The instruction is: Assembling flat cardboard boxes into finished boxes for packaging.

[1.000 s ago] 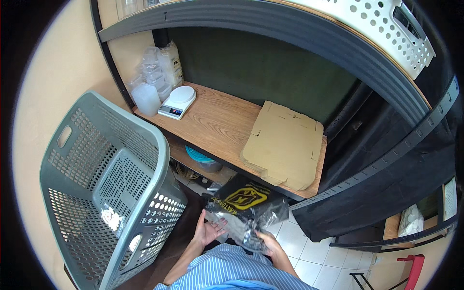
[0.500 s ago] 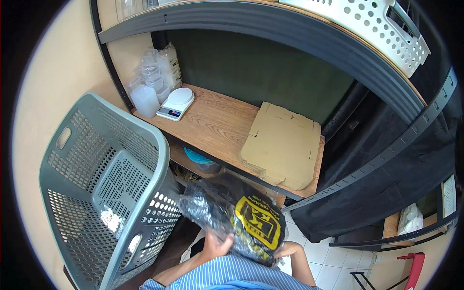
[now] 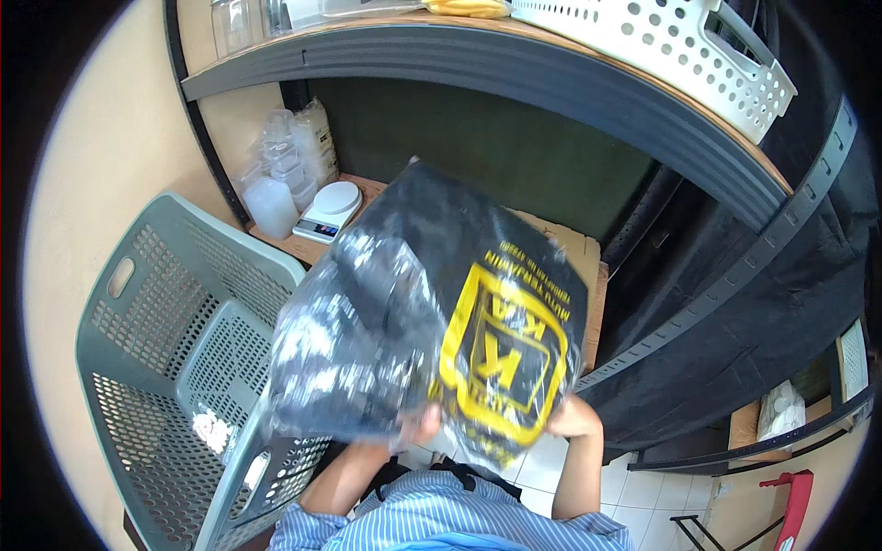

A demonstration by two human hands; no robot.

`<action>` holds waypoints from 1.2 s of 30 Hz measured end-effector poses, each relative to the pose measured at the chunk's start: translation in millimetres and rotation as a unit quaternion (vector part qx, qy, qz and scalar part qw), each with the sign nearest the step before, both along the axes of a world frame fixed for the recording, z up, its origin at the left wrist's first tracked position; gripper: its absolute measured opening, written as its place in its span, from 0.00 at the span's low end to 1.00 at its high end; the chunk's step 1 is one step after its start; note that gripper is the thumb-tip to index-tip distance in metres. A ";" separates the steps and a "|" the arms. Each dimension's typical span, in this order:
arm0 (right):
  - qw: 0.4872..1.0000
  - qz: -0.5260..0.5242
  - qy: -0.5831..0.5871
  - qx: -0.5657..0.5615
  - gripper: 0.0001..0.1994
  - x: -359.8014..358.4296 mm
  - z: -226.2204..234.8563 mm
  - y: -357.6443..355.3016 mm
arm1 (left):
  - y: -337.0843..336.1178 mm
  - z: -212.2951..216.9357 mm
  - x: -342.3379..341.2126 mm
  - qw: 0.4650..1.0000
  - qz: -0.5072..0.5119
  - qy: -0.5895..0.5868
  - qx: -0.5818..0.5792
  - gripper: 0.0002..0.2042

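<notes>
Wood-topped shelf (image 3: 367,188) bears clear containers (image 3: 285,165) at its left end, a white scale (image 3: 337,197) beside them. Hiding its front edge, a black plastic bag (image 3: 427,312) is pinched in the right hand's (image 3: 574,418) grip; the left hand (image 3: 418,429), blurred, touches its lower edge, grip unclear.

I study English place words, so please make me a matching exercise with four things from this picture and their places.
1. black plastic package
2. kitchen scale
3. large grey-green basket
4. white basket

A. on the upper shelf
B. beside the clear plastic containers
C. held by the left hand and right hand
D. lower left of the picture, near the wall

Pairs: 1-C, 2-B, 3-D, 4-A
</notes>
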State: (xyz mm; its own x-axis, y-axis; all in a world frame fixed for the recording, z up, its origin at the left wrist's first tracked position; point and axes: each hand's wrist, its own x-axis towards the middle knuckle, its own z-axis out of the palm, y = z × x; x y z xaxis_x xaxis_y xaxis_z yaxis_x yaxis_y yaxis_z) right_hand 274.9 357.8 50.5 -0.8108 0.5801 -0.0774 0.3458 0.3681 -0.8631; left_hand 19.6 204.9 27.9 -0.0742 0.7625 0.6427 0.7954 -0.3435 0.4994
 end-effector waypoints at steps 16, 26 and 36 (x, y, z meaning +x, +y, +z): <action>0.909 -0.351 0.226 0.008 0.35 -113.0 -47.2 56.3 | 114.2 -78.2 -59.1 0.726 0.153 -0.669 0.036 0.20; 0.938 -0.275 0.202 0.054 0.42 -174.6 -37.1 50.2 | 124.8 -60.1 -96.7 0.600 0.017 -0.797 0.061 0.30; 0.972 -0.149 0.179 0.006 0.42 -178.8 -44.0 84.1 | 138.3 -61.9 -96.6 0.863 0.195 -0.465 0.010 0.44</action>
